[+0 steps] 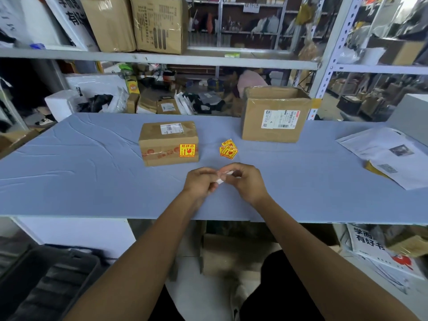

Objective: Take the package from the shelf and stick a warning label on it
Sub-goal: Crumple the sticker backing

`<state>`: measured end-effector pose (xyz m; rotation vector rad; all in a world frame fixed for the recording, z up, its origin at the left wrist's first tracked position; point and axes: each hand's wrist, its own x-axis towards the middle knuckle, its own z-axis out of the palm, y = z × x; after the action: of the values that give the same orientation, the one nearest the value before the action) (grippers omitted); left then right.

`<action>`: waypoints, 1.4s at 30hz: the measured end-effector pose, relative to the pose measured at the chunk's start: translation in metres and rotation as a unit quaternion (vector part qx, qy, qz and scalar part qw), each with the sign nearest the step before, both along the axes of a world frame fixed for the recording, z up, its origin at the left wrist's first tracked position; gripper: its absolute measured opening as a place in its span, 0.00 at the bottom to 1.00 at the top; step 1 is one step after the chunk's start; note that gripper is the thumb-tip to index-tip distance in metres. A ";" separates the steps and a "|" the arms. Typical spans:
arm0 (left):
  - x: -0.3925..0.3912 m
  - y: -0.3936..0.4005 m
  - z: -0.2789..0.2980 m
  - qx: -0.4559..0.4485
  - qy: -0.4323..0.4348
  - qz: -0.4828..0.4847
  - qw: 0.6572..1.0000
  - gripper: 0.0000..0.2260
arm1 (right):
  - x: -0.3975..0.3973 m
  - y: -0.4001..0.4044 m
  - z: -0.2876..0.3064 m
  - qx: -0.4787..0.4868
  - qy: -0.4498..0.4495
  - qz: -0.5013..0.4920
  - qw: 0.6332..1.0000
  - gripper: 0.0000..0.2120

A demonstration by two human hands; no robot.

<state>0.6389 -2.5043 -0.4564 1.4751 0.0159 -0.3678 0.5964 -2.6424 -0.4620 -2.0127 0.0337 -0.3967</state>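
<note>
A small taped cardboard package [168, 142] lies on the blue table [92, 177], with a yellow and red warning label [187, 150] stuck on its front face. A small pile of the same labels [228, 149] lies to its right. In front of them my left hand [201, 183] and my right hand [246, 181] meet above the table and pinch a small white strip of paper [222, 178] between their fingertips.
An open cardboard box [275, 114] with a shipping label stands at the back right. White printed sheets [391, 156] lie at the right edge. Shelves with large boxes [159, 24] rise behind the table. A person in pink [251, 81] crouches beyond it.
</note>
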 end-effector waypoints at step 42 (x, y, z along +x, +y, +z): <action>0.193 -0.190 0.180 0.327 -0.402 -0.068 0.853 0.07 | 0.154 -0.195 0.166 -0.403 0.009 -0.201 0.893 0.06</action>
<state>0.8314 -2.6944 -0.2764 2.2211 -0.7021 0.2018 0.7502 -2.8376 -0.2964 -2.8408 0.3554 -0.7430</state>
